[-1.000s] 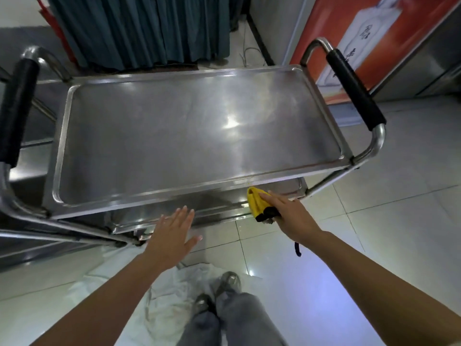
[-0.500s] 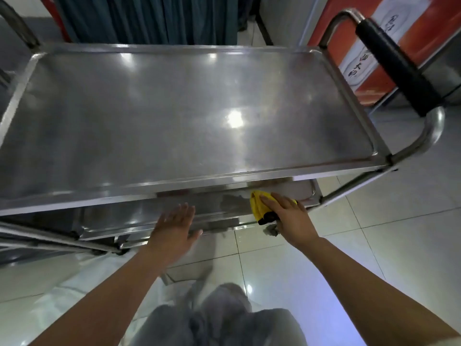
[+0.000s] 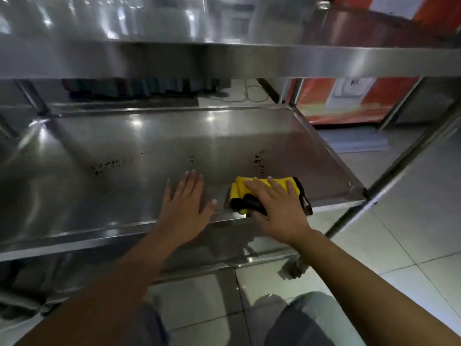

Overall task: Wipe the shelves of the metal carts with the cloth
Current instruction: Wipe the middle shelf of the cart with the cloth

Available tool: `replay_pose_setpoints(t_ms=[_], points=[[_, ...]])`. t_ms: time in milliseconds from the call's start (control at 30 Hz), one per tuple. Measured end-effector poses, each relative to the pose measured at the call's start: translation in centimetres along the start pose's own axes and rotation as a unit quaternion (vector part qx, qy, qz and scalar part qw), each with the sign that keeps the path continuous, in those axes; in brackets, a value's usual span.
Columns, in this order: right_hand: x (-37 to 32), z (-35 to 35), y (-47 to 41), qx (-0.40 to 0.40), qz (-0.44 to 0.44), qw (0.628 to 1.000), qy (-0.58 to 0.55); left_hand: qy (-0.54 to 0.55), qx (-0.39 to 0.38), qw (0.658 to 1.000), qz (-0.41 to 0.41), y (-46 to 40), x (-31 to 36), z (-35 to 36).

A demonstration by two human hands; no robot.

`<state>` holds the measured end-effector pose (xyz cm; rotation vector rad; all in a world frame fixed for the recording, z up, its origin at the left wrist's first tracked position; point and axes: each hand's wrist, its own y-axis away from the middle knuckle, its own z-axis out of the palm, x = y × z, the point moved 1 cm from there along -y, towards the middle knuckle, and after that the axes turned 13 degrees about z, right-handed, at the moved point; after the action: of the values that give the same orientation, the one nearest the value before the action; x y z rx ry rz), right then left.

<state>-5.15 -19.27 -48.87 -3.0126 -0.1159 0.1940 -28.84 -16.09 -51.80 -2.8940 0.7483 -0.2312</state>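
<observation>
Nearest, beneath both forearms: a lower shelf [image 3: 224, 255] of the metal cart [image 3: 389, 176], bare steel with nothing seen on it.

Just above it, on the front part of the middle shelf [image 3: 99, 196]: the right hand [image 3: 279, 206], fingers spread and laid flat, pressing down a folded yellow cloth [image 3: 264, 187] with black trim. Cloth directly under the fingers, long axis running left to right, along the front rim. Whether the thumb is tucked under the cloth, cannot tell.

Just left of it, apart from the cloth: the left hand [image 3: 187, 206], spread flat, palm on the bare steel, probably only steadying.

Beyond the fingertips, further in: three patches of dark specks [image 3: 258, 161]. Nearest patch straight ahead of the cloth, so likely a push forward, away from the body, by the right hand.

Farthest and above: the top shelf [image 3: 224, 58], only its underside and front edge visible.
</observation>
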Motion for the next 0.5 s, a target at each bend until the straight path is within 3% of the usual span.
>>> replay_pose_setpoints(t_ms=[200, 500], points=[[2.1, -0.2, 0.6, -0.001, -0.001, 1.0, 0.01, -0.071, -0.027, 0.997, 0.024, 0.2, 0.0, 0.2], [6.7, -0.6, -3.9, -0.022, 0.102, 0.994, -0.029, -0.003, -0.047, 0.999, -0.01, -2.0, 2.1, -0.1]])
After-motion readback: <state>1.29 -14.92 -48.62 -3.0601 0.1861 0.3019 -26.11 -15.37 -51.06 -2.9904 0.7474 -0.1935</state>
